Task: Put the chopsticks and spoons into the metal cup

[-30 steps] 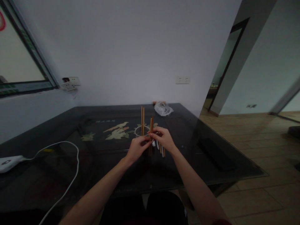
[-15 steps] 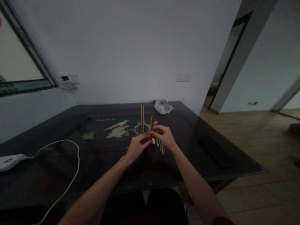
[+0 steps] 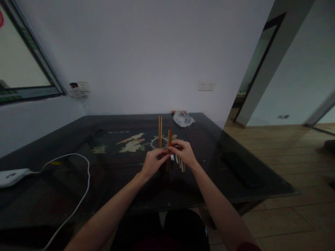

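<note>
Between my two hands stand a few wooden chopsticks (image 3: 169, 137), held nearly upright above the dark table. My left hand (image 3: 154, 161) pinches them from the left, low down. From the right, my right hand (image 3: 183, 152) grips the same chopsticks with thumb and fingers. Just behind my left hand is a clear round container (image 3: 155, 143), its lower part hidden. Two other chopsticks (image 3: 160, 129) stand upright in it. Under my right hand, several chopsticks and white-handled utensils (image 3: 182, 165) lie on the table, partly covered by the hand.
A crumpled clear plastic bag (image 3: 183, 119) lies at the table's back edge. A dark flat object (image 3: 242, 169) rests on the right. On the left, a white power strip (image 3: 13, 177) trails a white cable (image 3: 88, 177) across the dark table (image 3: 125, 195). The wall stands behind.
The view has shifted very slightly. Both hands keep their pinch on the chopsticks, which stand a touch more upright and closer together.
</note>
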Demonstrator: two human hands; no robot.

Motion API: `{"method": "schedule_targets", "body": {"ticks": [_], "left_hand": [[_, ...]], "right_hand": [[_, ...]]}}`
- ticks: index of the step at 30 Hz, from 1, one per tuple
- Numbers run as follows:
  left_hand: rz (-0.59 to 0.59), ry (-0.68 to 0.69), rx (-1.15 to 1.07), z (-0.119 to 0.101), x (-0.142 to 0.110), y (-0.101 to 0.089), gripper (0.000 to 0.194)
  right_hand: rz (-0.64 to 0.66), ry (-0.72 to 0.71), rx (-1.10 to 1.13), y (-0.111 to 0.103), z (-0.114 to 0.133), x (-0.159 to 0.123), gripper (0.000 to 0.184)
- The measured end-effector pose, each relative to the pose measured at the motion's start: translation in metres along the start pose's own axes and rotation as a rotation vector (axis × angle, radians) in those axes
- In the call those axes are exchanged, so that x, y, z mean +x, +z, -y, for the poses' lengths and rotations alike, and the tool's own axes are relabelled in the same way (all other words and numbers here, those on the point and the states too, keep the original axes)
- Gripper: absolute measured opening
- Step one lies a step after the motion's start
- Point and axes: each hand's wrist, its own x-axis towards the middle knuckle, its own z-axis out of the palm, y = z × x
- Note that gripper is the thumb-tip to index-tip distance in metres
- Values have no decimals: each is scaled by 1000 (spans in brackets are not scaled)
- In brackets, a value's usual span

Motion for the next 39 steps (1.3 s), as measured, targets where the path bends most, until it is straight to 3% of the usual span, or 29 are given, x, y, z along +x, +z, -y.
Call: {"method": "schedule_targets", "body": {"ticks": [7, 11, 17, 20, 25, 29, 32, 39], "left_hand": [[5, -17, 26, -4, 0, 0, 18], [-27, -24, 28, -8, 2, -8, 17], [-226, -60, -6, -20, 12, -37, 21], [-328, -65, -30, -26, 23, -56, 23], [-451, -43, -15, -25, 54, -84, 28], [-421, -12, 14, -10, 81, -88, 30], [-291, -36, 26, 7, 93, -80, 29], [-29, -96, 120, 37, 92, -59, 28]], "right_hand": [[10, 3, 22, 1, -1, 0, 23], [3, 25, 110, -1, -1, 3, 33], [-142, 112, 121, -4, -21, 10, 40], [-99, 158, 65, -1, -40, 12, 46], [18, 223, -68, 11, -69, 7, 79], [111, 147, -129, 22, -75, 4, 85], [127, 107, -142, 28, -73, 4, 87], [112, 167, -191, 31, -72, 3, 79]]}}
